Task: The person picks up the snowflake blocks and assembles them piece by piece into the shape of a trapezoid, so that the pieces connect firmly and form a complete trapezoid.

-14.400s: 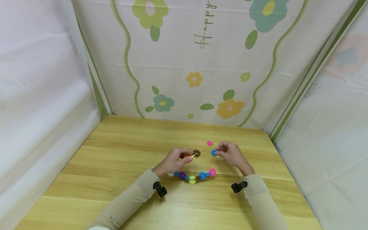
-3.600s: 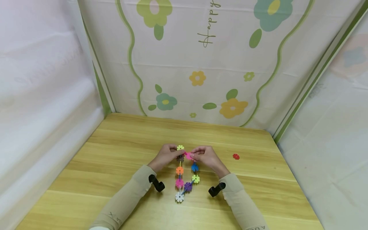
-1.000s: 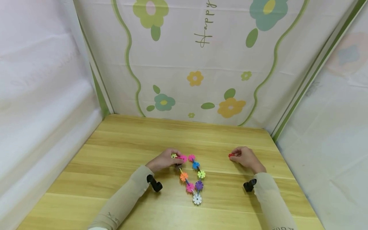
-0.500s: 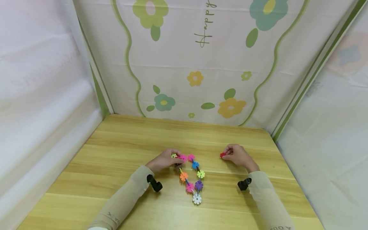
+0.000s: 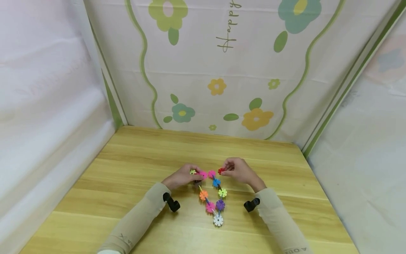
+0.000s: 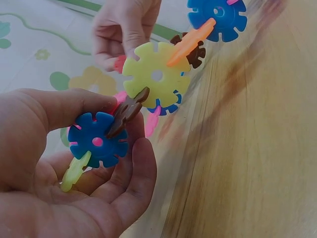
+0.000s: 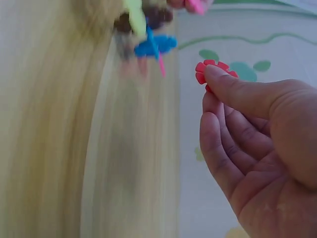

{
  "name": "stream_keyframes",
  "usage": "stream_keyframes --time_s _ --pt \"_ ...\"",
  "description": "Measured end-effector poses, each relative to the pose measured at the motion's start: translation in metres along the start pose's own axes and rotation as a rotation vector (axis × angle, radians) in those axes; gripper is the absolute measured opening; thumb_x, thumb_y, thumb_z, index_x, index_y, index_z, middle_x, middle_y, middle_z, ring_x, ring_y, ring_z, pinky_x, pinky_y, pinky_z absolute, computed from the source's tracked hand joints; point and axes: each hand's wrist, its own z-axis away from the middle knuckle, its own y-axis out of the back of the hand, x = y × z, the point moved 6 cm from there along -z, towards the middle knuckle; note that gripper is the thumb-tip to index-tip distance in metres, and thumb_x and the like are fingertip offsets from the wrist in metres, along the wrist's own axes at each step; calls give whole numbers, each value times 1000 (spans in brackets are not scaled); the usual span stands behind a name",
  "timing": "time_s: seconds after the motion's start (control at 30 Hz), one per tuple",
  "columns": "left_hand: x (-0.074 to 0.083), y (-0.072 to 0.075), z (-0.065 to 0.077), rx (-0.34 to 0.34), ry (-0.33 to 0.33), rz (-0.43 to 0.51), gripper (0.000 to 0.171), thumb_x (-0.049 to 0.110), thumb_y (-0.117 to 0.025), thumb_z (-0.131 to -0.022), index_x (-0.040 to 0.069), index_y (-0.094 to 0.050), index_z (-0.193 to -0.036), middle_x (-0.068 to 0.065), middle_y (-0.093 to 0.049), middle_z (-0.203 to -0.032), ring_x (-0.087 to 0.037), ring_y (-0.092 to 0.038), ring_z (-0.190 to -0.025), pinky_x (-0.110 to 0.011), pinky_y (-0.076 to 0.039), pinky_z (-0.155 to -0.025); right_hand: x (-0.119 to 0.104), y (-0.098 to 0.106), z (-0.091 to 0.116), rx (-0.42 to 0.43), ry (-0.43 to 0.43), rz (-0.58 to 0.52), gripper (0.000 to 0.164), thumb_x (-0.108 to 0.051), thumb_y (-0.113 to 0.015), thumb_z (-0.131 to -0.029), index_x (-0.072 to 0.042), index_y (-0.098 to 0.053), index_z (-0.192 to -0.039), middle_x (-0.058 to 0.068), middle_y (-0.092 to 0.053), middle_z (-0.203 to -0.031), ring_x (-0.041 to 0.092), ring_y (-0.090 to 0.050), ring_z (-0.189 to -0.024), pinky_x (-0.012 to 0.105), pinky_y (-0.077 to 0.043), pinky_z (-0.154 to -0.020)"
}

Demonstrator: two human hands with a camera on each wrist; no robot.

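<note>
A chain of interlocking snowflake discs lies bent in a narrow open loop, with a white disc (image 5: 218,220) at its near bend. My left hand (image 5: 181,177) holds the chain's left end, where a pink disc (image 5: 203,175) juts from the fingertips. In the left wrist view a blue disc (image 6: 96,141) sits between its thumb and fingers. Another pink disc (image 5: 211,174) ends the right side. Just right of that end, my right hand (image 5: 240,171) pinches a red snowflake disc (image 5: 221,171). Thumb and forefinger grip this red disc in the right wrist view, apart from the chain.
The wooden table (image 5: 142,151) carries the chain. A flower-printed cloth (image 5: 190,63) hangs behind its far edge, and white cloths (image 5: 47,106) stand at both sides. Black cameras are strapped to both wrists.
The separate lengths of earlier now form one chain. My right hand has picked the red disc off the table and carried it left to the chain's right end. The left hand stays nearly still.
</note>
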Motion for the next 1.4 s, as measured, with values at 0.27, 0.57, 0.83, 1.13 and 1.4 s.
stream_keyframes --time_s 0.27,0.57,0.83,1.13,1.4 --pt "0 -2 -2 -19 -7 13 20 20 -71 -103 2 -74 -113 -26 -76 -104 -17 -66 -78 -32 -53 -75 -26 -28 -3 -8 105 -18 9 -8 -81 -93 -11 -73 -94 1 -76 -91 10 -70 -80 26 -62 -73" --pt "-1 -1 -1 -4 4 8 19 21 -71 -103 4 -74 -112 -25 -76 -107 -18 -69 -81 -33 -56 -77 -34 -39 -3 11 148 47 6 -6 -80 -93 -9 -76 -94 -1 -76 -90 8 -70 -79 25 -61 -73" --pt "3 -2 -2 2 4 -33 26 32 -67 -106 8 -73 -110 -18 -76 -108 -17 -66 -86 -33 -53 -80 -39 -42 -2 58 187 135 5 -6 -80 -94 -9 -77 -92 0 -77 -91 9 -73 -81 21 -61 -75" --pt "7 -6 -1 -3 -17 -8 38 31 -59 -110 -6 -69 -114 -25 -70 -117 -16 -55 -84 -32 -45 -76 -52 -42 -2 144 326 237 9 -2 -83 -89 -8 -78 -89 1 -78 -89 9 -74 -80 20 -61 -75" --pt "8 -3 1 27 -13 -32 29 30 -63 -108 4 -73 -109 -16 -73 -114 -17 -62 -94 -34 -48 -83 -41 -37 -2 -2 142 189 17 -16 -82 -94 -12 -76 -109 2 -76 -108 17 -73 -100 40 -63 -91"
